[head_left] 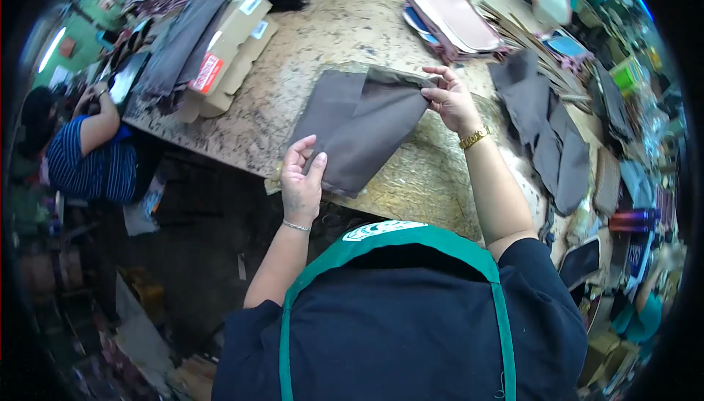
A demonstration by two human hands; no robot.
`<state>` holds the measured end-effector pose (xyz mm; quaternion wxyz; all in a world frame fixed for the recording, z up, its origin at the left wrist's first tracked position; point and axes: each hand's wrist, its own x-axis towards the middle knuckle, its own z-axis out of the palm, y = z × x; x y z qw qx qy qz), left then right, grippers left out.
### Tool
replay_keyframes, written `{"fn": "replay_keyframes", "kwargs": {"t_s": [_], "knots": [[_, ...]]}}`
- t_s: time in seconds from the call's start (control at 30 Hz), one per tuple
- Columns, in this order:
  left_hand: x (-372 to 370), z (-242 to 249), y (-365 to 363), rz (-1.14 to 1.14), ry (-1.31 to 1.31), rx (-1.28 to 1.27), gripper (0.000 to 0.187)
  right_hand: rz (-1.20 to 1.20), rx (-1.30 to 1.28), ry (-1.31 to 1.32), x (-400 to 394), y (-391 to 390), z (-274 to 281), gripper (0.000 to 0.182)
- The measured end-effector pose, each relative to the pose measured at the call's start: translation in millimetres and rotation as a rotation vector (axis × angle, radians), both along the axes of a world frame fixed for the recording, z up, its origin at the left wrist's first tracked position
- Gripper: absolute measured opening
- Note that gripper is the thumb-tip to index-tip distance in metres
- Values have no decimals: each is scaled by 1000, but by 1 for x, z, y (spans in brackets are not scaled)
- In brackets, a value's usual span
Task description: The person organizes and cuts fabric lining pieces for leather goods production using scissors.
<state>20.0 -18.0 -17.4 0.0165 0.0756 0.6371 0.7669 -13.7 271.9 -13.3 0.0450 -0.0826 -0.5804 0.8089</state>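
Observation:
A dark grey-brown fabric piece (367, 133) is spread over the near part of the worktable, its upper right part folded or lifted. My right hand (452, 100) pinches its upper right corner between thumb and fingers; a gold-coloured bracelet is on that wrist. At the lower left edge of the fabric is my left hand (302, 181), with thumb and fingers apart and the cloth edge between them. Whether it grips the cloth is hard to see. Beneath the fabric lies a yellowish, wrinkled sheet (433, 174).
Cardboard boxes (238, 53) with dark cloth stand at the left. Pink and white pieces (462, 23) are stacked at the back; dark cloth strips (543, 130) lie right. A person in a striped shirt (92, 152) sits left; other people are at the right edge.

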Motion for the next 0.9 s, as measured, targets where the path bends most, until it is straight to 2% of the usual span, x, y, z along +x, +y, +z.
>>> {"fn": "replay_keyframes", "kwargs": {"t_s": [0.07, 0.1, 0.13, 0.23, 0.27, 0.33, 0.37, 0.43, 0.5, 0.6, 0.9], "knots": [[5, -5, -10, 39, -20, -45, 30, 74, 87, 38, -22, -16, 1, 27], [6, -11, -14, 48, -24, -85, 31, 53, 250, 25, -33, -22, -1, 17], [7, -16, -17, 55, -25, -123, 32, 35, 303, 60, -46, -28, -10, 12], [2, -24, -25, 125, -32, -243, 39, -27, 542, 181, -76, -44, -34, 13], [-1, -27, -28, 160, -40, -325, 41, -17, 540, 180, -80, -46, -41, 13], [-6, -35, -32, 186, -33, -311, 45, -150, 777, 130, -82, -56, -43, 15], [-7, -38, -34, 210, -48, -413, 45, -169, 877, 117, -80, -58, -44, 17], [-9, -37, -37, 230, -67, -520, 45, -168, 904, 107, -78, -62, -44, 17], [-10, -35, -39, 247, 53, -736, 45, -179, 948, 115, -76, -65, -45, 16], [-10, -27, -37, 285, 61, -754, 44, -202, 944, 135, -78, -67, -46, 15], [-13, -46, -46, 292, 30, -687, 46, -220, 1029, 180, -82, -65, -54, 11]]}}
